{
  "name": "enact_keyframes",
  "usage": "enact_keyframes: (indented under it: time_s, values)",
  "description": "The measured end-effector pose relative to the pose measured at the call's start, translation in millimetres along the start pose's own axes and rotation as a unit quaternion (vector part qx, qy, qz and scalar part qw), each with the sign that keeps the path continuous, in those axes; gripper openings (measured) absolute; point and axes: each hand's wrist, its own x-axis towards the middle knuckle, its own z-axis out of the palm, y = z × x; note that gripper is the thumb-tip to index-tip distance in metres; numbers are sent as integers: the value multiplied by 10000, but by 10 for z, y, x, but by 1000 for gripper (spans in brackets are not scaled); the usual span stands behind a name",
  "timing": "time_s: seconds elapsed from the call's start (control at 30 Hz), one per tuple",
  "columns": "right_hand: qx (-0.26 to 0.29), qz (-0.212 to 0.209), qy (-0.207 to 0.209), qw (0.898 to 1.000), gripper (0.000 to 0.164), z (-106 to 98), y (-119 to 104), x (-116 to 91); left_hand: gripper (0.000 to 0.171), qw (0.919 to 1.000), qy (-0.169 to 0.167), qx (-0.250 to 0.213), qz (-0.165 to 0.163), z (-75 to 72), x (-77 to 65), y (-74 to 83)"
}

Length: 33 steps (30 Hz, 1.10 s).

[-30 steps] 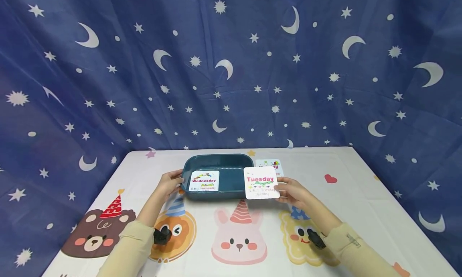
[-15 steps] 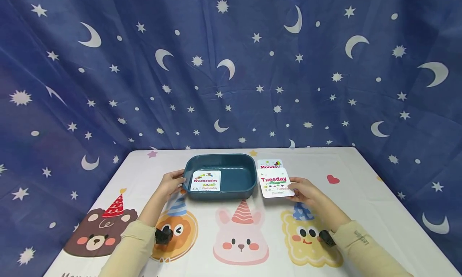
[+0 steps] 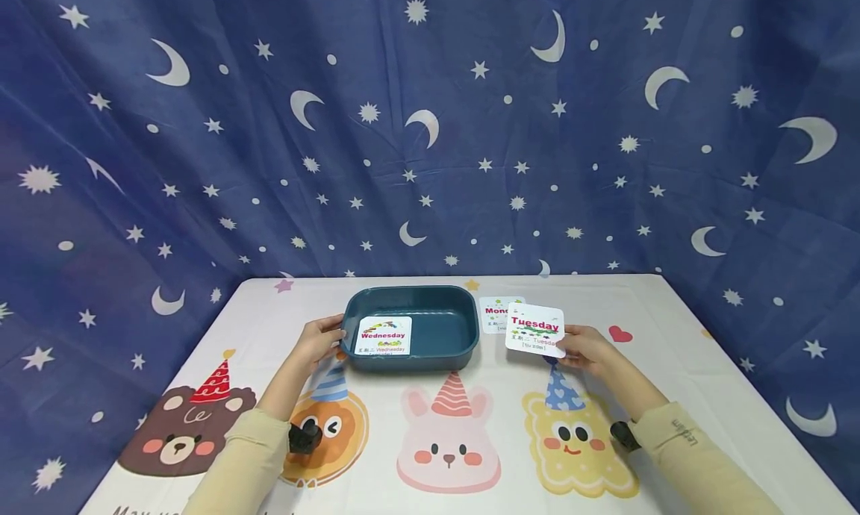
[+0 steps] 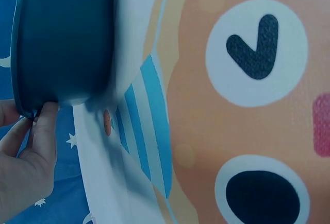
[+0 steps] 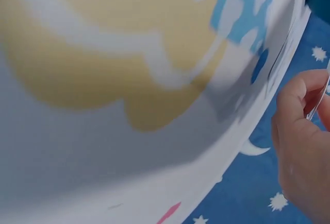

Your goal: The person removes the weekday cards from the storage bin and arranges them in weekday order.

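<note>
A dark teal rectangular tray (image 3: pixel 440 363) with rounded corners stands near the far edge of the table. My left hand (image 3: pixel 319 342) pinches its left end at the rim; in the left wrist view thumb and fingers lie on either side of that rim. Inside the tray, toward its left, sits a white card printed "Wednesday" (image 3: pixel 384 336). To the tray's right, my right hand (image 3: pixel 587 349) pinches the right edge of a tilted "Tuesday" card (image 3: pixel 535 340). Behind that card a "Monday" card (image 3: pixel 493 321) lies on the table, its right part covered in the head view.
A white tablecloth (image 3: pixel 349 440) with cartoon animals and party hats covers the table. Behind it hangs a blue curtain (image 3: pixel 430 194) with moons and stars. Small black devices (image 3: pixel 304 438) sit at both wrists.
My right hand has carried the Tuesday card rightward, from over the tray's right end to beside it, uncovering much of the Monday card. My left hand keeps its hold on the tray.
</note>
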Motion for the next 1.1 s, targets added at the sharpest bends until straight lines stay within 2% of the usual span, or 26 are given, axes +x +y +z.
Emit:
enact_keyframes:
  time_s: [0.23, 0.43, 0.7, 0.9, 1.1]
  values:
    - [34, 119, 96, 9999, 68, -156, -18, 18, 48, 10000, 2, -29, -11, 0, 2, 1]
    - [492, 393, 440, 9970, 65, -287, -38, 44, 48, 10000, -17, 2, 24, 2, 19, -3]
    - [565, 474, 778, 9942, 60, -421, -48, 154, 48, 10000, 34, -16, -3, 14, 24, -37]
    - [468, 359, 882, 9944, 66, -505, -66, 218, 48, 9999, 86, -5, -65, 12, 23, -28]
    - [364, 224, 967, 9944, 63, -567, -31, 268, 48, 9999, 69, -62, -84, 22, 16, -24]
